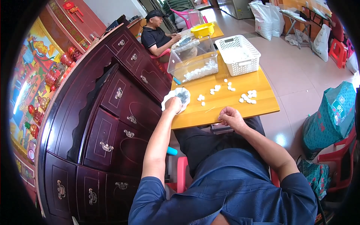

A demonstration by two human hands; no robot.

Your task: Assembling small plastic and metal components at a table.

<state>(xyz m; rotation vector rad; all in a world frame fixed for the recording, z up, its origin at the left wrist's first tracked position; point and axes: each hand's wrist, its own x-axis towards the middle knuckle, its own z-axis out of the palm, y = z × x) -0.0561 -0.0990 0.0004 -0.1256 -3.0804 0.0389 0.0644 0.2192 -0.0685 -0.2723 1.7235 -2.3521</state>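
Note:
My left hand (173,105) reaches into a white scalloped dish (165,98) at the table's near left corner. Small dark pieces (183,96) lie in the dish beside the hand. Its fingertips point down, away from view, so I cannot tell what they grip. My right hand (231,119) is at the near table edge with thumb and fingers pinched together. Whatever sits in that pinch is too small to make out. Small white rounded pieces lie in loose groups on the tabletop, one group (247,97) at the right. A thin pale stick (210,110) lies between the hands.
Beyond the pieces stand a clear plastic bin (198,63) holding white pieces and a white perforated basket (243,66). A person (154,37) sits at the far left, near a yellow tub (202,30). A dark wooden cabinet (112,112) borders the left side; teal bags (330,116) stand right.

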